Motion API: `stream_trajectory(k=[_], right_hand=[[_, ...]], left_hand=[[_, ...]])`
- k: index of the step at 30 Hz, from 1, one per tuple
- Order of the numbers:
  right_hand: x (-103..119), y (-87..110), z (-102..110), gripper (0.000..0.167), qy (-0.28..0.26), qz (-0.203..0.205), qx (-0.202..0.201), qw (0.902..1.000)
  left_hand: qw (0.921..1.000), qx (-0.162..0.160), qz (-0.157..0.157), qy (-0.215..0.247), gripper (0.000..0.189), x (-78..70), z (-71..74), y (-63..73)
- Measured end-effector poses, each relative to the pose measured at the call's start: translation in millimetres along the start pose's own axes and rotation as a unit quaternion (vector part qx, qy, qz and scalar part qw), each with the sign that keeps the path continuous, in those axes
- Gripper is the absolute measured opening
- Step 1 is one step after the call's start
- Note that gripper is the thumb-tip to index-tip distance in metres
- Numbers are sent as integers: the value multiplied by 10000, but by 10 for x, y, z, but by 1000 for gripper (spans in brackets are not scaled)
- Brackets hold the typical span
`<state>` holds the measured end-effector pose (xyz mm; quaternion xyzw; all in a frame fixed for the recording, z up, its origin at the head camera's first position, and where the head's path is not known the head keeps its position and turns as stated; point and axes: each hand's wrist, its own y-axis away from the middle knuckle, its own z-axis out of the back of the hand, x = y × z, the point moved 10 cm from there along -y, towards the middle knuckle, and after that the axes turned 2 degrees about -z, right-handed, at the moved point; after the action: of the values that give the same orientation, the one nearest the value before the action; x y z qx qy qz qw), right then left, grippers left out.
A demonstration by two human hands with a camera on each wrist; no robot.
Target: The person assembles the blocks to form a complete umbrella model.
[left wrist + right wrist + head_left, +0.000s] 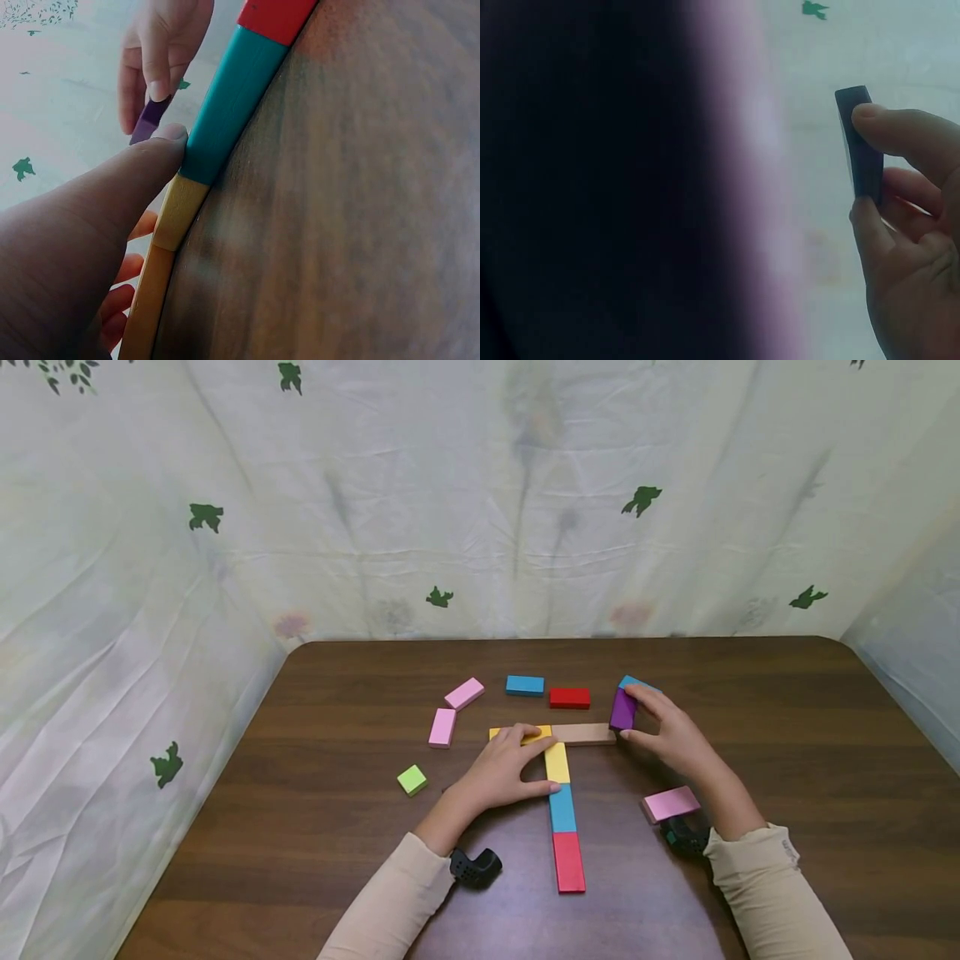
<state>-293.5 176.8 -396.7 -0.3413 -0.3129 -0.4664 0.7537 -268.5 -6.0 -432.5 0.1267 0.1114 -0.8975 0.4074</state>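
With your right hand (678, 739) pinching that purple block (622, 710), one sideways nudge could skew the tan block (582, 735), your left hand (497, 775) resting loosely.

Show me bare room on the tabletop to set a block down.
Bare tabletop lies between the green block and the left edge; between the lower red block and the right-hand pink block; and right of the right grip. Crowded: around the beige block, with the yellow blocks and left grip at one end, the purple block at the other.
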Motion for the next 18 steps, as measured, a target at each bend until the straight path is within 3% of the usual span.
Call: stream_trajectory(k=[18], right_hand=[[-418, 61, -93, 65, -434, -993, 798, 9909]], left_hand=[[10000, -6, 7, 19, 70, -2, -1, 15]])
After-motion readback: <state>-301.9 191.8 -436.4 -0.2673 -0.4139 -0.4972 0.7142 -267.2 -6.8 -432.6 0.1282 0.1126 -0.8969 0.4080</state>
